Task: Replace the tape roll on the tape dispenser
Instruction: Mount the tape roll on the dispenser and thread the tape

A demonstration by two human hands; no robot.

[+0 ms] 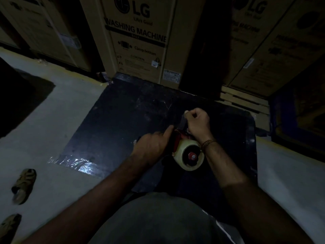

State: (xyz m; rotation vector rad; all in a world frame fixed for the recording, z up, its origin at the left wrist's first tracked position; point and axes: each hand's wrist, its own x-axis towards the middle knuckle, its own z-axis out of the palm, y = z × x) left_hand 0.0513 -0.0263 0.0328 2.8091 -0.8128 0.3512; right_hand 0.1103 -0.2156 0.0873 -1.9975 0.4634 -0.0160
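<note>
Sitting pale tape roll point(190, 155) (red hub)

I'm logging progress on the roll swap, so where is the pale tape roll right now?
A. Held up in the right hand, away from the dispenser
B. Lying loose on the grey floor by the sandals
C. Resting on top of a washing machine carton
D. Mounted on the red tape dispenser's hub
D: the tape roll sits around the red hub of the tape dispenser, which the left hand holds over the dark board.
</note>
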